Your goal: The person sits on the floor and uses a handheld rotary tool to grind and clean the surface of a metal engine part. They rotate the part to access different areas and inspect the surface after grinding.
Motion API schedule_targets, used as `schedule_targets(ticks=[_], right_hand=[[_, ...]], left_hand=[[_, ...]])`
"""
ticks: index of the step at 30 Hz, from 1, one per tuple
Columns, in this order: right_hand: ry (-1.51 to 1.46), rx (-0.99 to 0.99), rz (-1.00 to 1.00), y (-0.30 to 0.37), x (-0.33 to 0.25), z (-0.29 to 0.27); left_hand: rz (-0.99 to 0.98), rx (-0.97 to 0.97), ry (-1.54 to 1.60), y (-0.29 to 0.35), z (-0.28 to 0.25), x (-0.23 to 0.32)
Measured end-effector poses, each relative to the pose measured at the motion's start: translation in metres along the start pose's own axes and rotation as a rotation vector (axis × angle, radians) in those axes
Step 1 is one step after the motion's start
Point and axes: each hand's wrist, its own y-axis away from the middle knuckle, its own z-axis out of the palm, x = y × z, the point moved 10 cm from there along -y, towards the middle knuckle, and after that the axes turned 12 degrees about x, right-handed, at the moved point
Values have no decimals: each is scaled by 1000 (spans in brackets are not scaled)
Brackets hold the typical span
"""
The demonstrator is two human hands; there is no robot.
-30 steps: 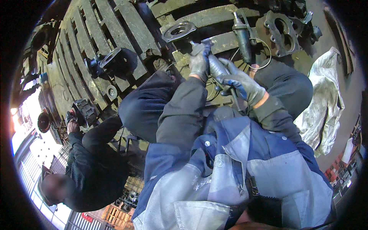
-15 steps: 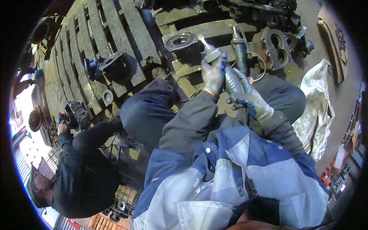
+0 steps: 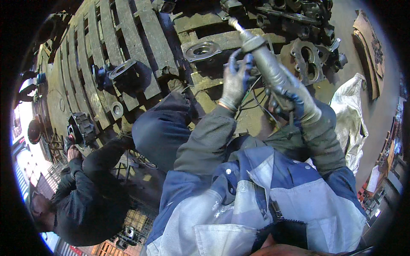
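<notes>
Cradling the grey power tool (image 3: pixel 271 66) from behind and beneath in the right hand (image 3: pixel 305 102), curled round its rear, presumably to carry the weight with the tip aimed away. Keeping the left hand (image 3: pixel 235 81) half open beside the tool, apparently holding nothing; cannot tell about contact. Beyond, resting at the pallet's (image 3: pixel 200 20) near edge, round flanged part (image 3: pixel 188 53), likely for easy reach. Toward the far right corner, crowded dark castings (image 3: pixel 294 15), perhaps stacked aside.
</notes>
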Motion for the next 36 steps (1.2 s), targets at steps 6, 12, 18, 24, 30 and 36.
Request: schedule_targets(ticks=[6, 12, 18, 24, 30, 36], right_hand=[[-145, -6, -160, -13, -78, -8], [-128, 78, -216, -16, -81, -35], [-95, 44, -271, -8, -90, -39], [-135, 40, -226, -8, -85, -38], [-138, 67, -184, 0, -81, -41], [-146, 96, -163, 0, -78, -42]], left_hand=[[621, 438, -1027, -61, -61, 69], [507, 124, -1833, -128, -62, 2], [563, 206, -1849, -88, -73, -19], [632, 232, -1764, -37, -75, -36], [608, 285, -1704, -16, -81, -48], [-17, 598, -491, -16, -135, -104]])
